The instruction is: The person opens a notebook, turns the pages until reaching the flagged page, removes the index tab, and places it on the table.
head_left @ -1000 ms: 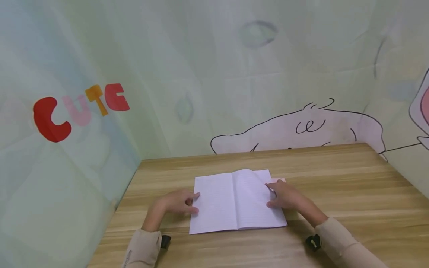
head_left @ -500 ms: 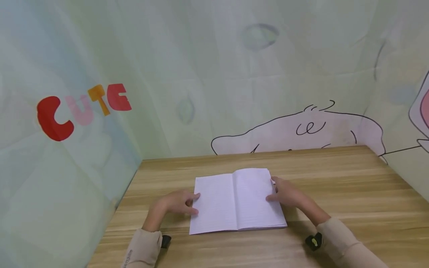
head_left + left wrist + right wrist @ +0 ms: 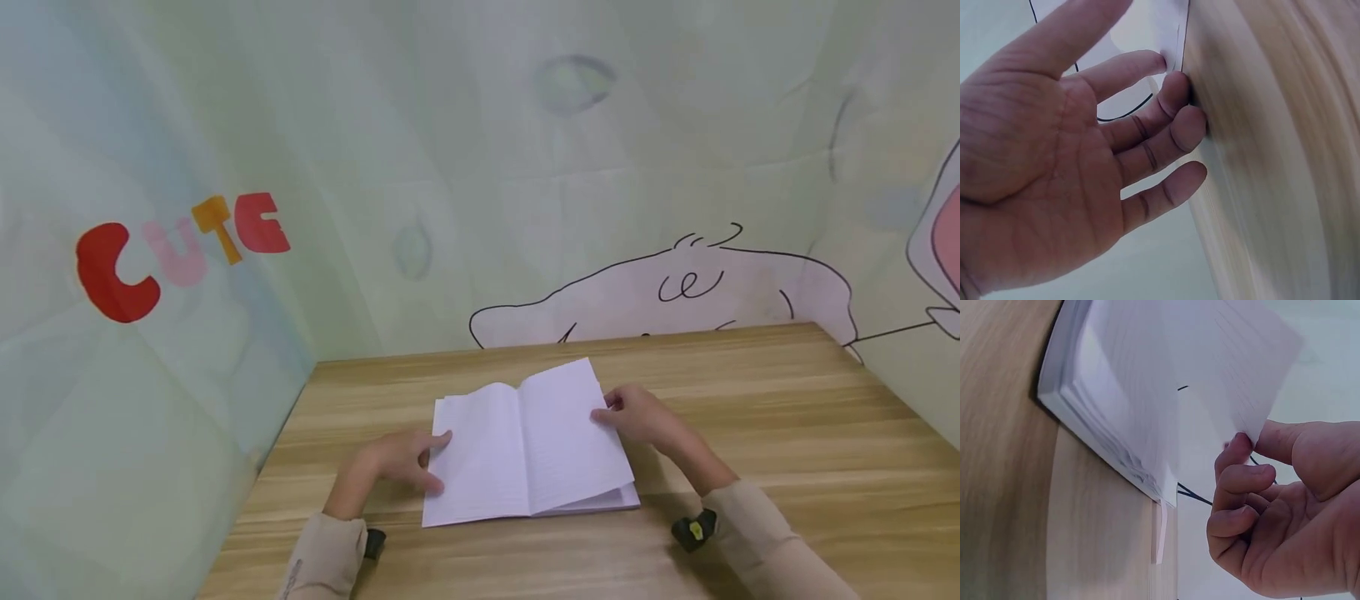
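An open notebook (image 3: 480, 467) with lined white pages lies on the wooden table. My right hand (image 3: 637, 414) pinches the outer edge of a right-hand page (image 3: 573, 433) between thumb and index finger, its other fingers curled in. That page (image 3: 1250, 369) is lifted clear of the pages below in the right wrist view. At the notebook's left edge, my left hand (image 3: 405, 458) rests with thumb and fingers spread, touching the page margin. The left wrist view shows that hand (image 3: 1085, 144) palm-on, fingers loosely bent, fingertips at the notebook's edge.
The wooden table (image 3: 712, 392) stretches around the notebook. A pale ribbon-like strip (image 3: 1160, 534) sticks out from the notebook's edge. Printed fabric walls (image 3: 420, 167) stand behind and to the left. A black strap piece (image 3: 693, 531) sits at my right wrist.
My right hand has gone from the right page's edge to holding one page raised. The page's far corner now stands higher, with a gap beneath. The left hand stays almost still.
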Motion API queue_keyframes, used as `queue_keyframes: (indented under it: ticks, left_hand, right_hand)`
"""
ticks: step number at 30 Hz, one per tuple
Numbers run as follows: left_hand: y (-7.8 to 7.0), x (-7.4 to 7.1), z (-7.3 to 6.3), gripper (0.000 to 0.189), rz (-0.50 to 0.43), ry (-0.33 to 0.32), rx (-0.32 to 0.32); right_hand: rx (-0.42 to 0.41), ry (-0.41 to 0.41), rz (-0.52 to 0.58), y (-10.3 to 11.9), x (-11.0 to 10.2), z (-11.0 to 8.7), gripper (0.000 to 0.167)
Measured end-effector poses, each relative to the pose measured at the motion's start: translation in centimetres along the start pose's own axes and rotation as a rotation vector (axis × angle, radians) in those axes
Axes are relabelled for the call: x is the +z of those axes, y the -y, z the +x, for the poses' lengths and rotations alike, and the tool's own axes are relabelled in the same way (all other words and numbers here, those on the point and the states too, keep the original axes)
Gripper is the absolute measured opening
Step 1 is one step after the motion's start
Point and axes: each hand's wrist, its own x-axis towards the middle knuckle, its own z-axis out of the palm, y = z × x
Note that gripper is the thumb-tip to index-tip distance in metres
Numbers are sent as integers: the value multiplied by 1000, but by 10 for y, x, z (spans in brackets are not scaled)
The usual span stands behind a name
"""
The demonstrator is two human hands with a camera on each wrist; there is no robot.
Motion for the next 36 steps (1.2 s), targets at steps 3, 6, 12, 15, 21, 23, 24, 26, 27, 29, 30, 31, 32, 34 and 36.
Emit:
queue_keyframes:
  ticks: [3, 6, 12, 15, 21, 23, 24, 26, 27, 29, 30, 31, 32, 34, 36]
  left_hand:
    - [0, 3, 2, 81, 17, -8, -35]
    - [0, 5, 3, 81, 28, -5, -56]
    - [1, 6, 5, 80, 34, -9, -67]
    - [-1, 5, 5, 80, 37, -11, -81]
    - [-2, 5, 3, 79, 11, -18, -108]
    - [-1, 5, 3, 79, -4, -23, -88]
    - [0, 5, 3, 78, -12, -28, -77]
    - [2, 4, 3, 77, -22, -35, -53]
    - [2, 3, 3, 76, -25, -37, -46]
    - [2, 1, 4, 75, -25, -40, -47]
    - [2, 1, 5, 75, -24, -39, -55]
    - [2, 1, 5, 74, -21, -37, -60]
    - [2, 0, 5, 74, -17, -35, -64]
    - [2, 0, 5, 74, -13, -29, -71]
    - [2, -1, 5, 73, -3, -23, -68]
  right_hand:
    - [8, 0, 20, 1, 1, 1, 19]
    - [14, -7, 27, 0, 2, 2, 18]
    - [2, 0, 104, 4, 5, 8, 23]
    - [5, 25, 196, 9, 7, 12, 23]
    - [67, 54, 303, 23, 14, 18, 27]
    - [74, 61, 326, 27, 15, 19, 27]
    - [74, 65, 340, 29, 15, 19, 28]
    - [67, 75, 372, 32, 15, 20, 28]
    - [61, 83, 389, 34, 15, 21, 28]
    - [52, 102, 417, 38, 15, 21, 30]
    - [52, 113, 426, 40, 16, 21, 31]
    - [48, 124, 433, 42, 16, 21, 33]
    - [47, 135, 441, 43, 18, 21, 34]
    - [35, 166, 465, 45, 21, 22, 36]
    - [17, 201, 505, 47, 25, 23, 36]
